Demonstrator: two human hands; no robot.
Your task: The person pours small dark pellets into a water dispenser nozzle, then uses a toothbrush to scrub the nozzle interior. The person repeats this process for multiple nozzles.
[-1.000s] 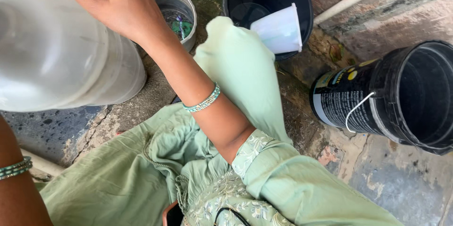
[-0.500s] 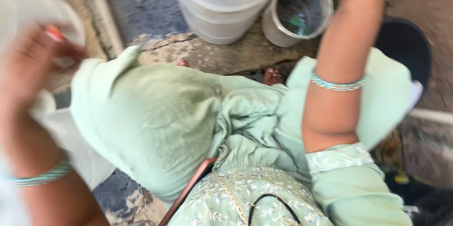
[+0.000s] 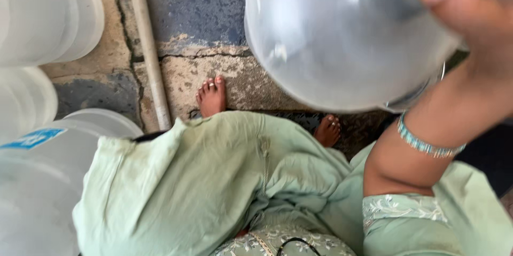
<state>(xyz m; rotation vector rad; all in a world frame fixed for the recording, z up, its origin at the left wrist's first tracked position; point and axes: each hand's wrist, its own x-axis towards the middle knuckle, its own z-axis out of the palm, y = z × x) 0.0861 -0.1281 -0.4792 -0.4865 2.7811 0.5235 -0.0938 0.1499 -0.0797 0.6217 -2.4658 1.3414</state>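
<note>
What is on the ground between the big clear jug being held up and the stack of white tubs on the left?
In the head view, a pale pipe runs along the cracked stone ground between the clear jug and the white tubs; otherwise that stretch is bare.

A blue rectangular label (image 3: 33, 138) sat on the shoulder of a translucent white water jug (image 3: 37, 181) at the lower left, its printing pale and blurred. No screens or signs showed.
</note>
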